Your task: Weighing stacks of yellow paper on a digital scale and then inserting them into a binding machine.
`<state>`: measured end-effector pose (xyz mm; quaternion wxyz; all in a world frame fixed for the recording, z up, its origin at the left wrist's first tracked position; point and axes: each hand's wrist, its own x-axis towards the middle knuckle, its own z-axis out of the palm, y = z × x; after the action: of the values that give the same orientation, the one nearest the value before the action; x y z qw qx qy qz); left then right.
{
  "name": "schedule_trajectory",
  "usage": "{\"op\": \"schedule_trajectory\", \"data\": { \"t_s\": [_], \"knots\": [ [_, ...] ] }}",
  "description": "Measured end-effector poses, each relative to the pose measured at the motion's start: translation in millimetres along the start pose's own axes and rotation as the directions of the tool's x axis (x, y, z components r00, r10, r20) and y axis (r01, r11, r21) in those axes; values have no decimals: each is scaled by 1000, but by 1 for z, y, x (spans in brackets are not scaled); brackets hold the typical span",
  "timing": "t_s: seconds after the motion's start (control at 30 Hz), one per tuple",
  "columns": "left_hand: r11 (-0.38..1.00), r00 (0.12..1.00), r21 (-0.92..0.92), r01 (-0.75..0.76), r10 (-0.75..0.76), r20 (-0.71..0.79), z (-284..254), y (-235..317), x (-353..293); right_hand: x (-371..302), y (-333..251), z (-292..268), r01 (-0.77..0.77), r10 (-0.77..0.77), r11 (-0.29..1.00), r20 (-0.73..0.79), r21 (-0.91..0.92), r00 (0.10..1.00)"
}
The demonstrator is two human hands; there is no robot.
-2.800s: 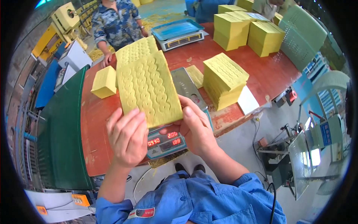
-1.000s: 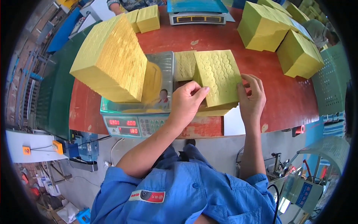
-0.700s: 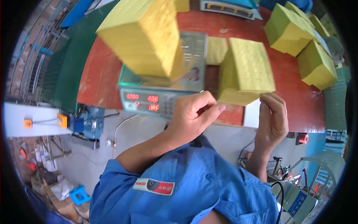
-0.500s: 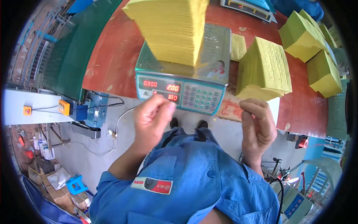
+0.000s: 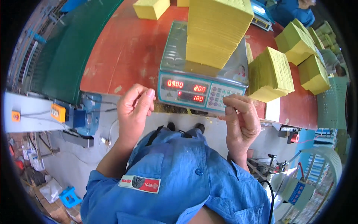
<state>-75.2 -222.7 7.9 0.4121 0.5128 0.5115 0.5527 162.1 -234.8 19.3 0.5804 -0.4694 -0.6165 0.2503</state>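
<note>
A tall stack of yellow paper sheets [image 5: 216, 41] stands on the metal pan of a teal-edged digital scale [image 5: 186, 98], whose red display is lit. My left hand [image 5: 134, 108] is raised just left of the scale's front corner, fingers curled in and thumb against them; nothing shows in it. In front of the scale's keypad is my right hand [image 5: 242, 121], its thumb and bent fingers drawn together with nothing visible between them. Neither hand touches the paper. Beside the scale, on the right, sits another yellow paper stack [image 5: 271, 74] with a bumpy top.
The red tabletop [image 5: 119, 71] carries a small yellow block [image 5: 151, 9] at the far left and more yellow stacks [image 5: 315, 74] at right. A second scale [image 5: 261, 18] stands at the back near a person in blue [image 5: 292, 13]. A green surface [image 5: 63, 48] adjoins on the left.
My left hand has moved left, away from the front of the scale's display. The view has shifted, so the scale and its stack appear farther right. My right hand stays pinched.
</note>
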Motion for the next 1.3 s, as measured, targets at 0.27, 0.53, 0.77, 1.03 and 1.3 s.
{"op": "schedule_trajectory", "data": {
  "t_s": [0.27,0.53,0.77,1.03,1.3],
  "knots": [
    [995,986,-51,-87,94,139,-6,3,72,19,1,9,83,-101,981,-90,-176,991],
    [917,970,-377,-130,196,142,51,39,187,91,54,6,-68,90,990,-189,120,978],
    [927,935,-373,-41,167,312,94,58,256,182,143,20,-234,333,871,-169,432,928],
    [903,856,-366,227,-5,517,111,47,270,220,200,48,-447,485,696,92,561,870],
    [816,887,-496,298,-44,460,100,48,229,183,158,44,-426,446,815,44,394,894]
  ]
}}
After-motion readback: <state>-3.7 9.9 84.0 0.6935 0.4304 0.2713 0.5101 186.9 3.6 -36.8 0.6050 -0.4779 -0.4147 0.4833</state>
